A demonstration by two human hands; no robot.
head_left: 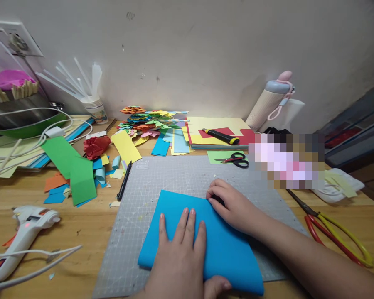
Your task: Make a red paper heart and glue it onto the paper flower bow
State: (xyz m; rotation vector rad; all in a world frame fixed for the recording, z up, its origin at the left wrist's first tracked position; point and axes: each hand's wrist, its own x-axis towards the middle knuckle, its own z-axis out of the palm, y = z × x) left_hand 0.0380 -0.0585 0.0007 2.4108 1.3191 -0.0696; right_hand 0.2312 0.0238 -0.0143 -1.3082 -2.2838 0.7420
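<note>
A blue sheet of paper (227,245) lies folded over on the grey cutting mat (127,232), its near edge curving in a soft bend. Flat across it rests my left hand (182,249), fingers spread and pressing down. My right hand (226,201) is at the sheet's far right corner, with the thumb and fingers closed on the paper edge there. Beyond the mat's far edge, small black-handled scissors (238,159) rest on a light green paper piece (213,156). A black pen (124,180) lies along the mat's left edge.
At the left lies a white glue gun (31,228) with its cord. Green paper strips (81,178), paper scraps and a red paper flower (96,145) are behind it. Red-and-yellow-handled scissors (333,232) lie right. A cutter (221,136) tops a paper stack near a bottle (268,104).
</note>
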